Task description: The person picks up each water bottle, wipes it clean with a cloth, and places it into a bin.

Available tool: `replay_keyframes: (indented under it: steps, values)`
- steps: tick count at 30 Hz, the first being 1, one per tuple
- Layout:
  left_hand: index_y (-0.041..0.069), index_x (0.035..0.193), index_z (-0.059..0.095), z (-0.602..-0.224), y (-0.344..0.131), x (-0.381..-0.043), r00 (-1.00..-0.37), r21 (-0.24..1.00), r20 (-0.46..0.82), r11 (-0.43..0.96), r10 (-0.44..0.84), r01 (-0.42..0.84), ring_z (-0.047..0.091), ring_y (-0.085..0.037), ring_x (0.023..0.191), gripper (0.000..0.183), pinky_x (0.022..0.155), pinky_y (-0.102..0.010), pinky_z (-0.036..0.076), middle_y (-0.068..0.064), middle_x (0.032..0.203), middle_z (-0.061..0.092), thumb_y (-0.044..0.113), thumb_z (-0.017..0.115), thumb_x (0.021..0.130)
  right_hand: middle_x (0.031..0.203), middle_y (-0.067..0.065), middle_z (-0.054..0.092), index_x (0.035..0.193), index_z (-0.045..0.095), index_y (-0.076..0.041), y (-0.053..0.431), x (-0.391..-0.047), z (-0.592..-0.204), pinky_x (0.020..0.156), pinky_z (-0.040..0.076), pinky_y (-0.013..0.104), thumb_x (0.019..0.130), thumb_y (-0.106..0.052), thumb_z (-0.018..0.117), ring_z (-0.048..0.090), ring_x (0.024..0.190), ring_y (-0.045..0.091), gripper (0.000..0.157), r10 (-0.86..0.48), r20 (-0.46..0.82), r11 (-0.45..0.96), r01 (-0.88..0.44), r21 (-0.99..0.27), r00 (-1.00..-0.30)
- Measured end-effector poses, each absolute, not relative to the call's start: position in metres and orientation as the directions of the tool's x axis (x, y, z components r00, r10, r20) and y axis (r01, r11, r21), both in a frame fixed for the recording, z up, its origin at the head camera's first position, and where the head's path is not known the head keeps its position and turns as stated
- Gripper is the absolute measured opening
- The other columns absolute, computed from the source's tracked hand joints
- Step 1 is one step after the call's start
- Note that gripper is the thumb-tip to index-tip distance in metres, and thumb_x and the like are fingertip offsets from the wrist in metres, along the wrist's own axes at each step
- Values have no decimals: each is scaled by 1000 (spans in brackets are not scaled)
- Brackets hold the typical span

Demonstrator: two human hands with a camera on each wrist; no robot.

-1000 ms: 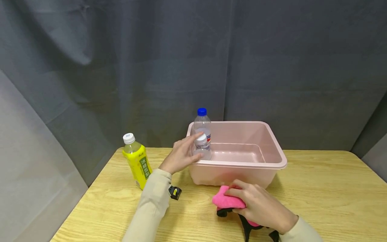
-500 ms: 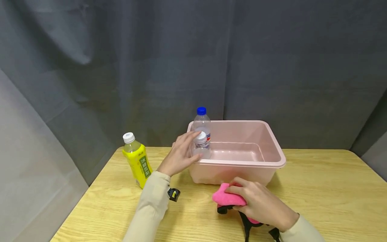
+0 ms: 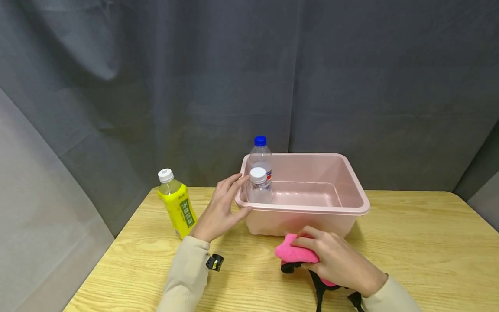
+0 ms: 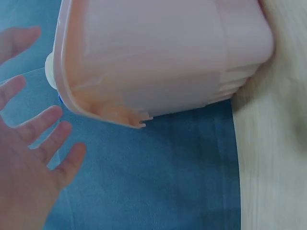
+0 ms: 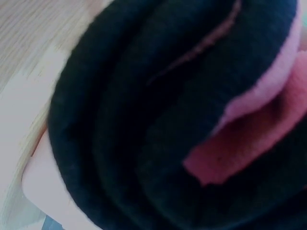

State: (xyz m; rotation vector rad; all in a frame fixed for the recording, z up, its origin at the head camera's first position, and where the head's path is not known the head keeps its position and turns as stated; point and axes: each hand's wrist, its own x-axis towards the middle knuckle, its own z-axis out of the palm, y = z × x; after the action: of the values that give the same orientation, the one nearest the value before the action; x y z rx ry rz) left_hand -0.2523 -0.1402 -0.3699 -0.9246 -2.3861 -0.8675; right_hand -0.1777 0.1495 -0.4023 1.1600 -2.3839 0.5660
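My left hand is beside the left end of a pink plastic tub, fingers straight and spread. In the left wrist view its fingers stand apart from the tub wall. Inside that end of the tub stand two clear bottles: a white-capped bottle in front and a blue-capped bottle behind it. In front of the tub, my right hand pinches a folded pink-and-black cloth. Its thick dark folds with pink between them fill much of the right wrist view, where the hand's fingers are hidden.
A yellow-labelled drink bottle with a white cap stands at the left of the wooden table. Black straps hang under the right hand. A dark grey curtain runs behind the table.
My left hand has drawn back left from the white-capped bottle to the outside of the tub's rim, uncovering the cap. The right hand stays almost still with the cloth.
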Motion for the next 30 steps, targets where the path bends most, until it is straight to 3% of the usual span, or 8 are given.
replay_keyframes:
  steps: [15, 26, 30]
  values:
    - [12, 149, 49, -388, -159, -235, -707, 377, 549, 623, 447, 686, 46, -31, 131, 68, 106, -53, 46, -13, 148, 49, 20, 79, 89, 97, -8, 60, 101, 76, -17, 147, -177, -403, 67, 54, 26, 73, -13, 91, 58, 77, 8, 32, -643, 533, 557, -814, -168, -550]
    - [11, 143, 56, -381, -163, -240, -652, 334, 631, 612, 420, 717, 52, -31, 128, 59, 107, -48, 46, -12, 140, 55, 13, 79, 88, 97, -8, 60, 101, 76, -17, 147, -175, -402, 67, 54, 25, 72, -13, 92, 57, 76, 7, 34, -640, 533, 562, -810, -168, -554]
    - [8, 140, 58, -372, -173, -235, -600, 310, 707, 599, 375, 739, 56, -32, 125, 58, 105, -47, 48, -15, 137, 57, 5, 79, 86, 96, -8, 59, 101, 76, -17, 145, -175, -403, 65, 53, 24, 73, -14, 91, 56, 75, 7, 32, -646, 520, 557, -811, -180, -558]
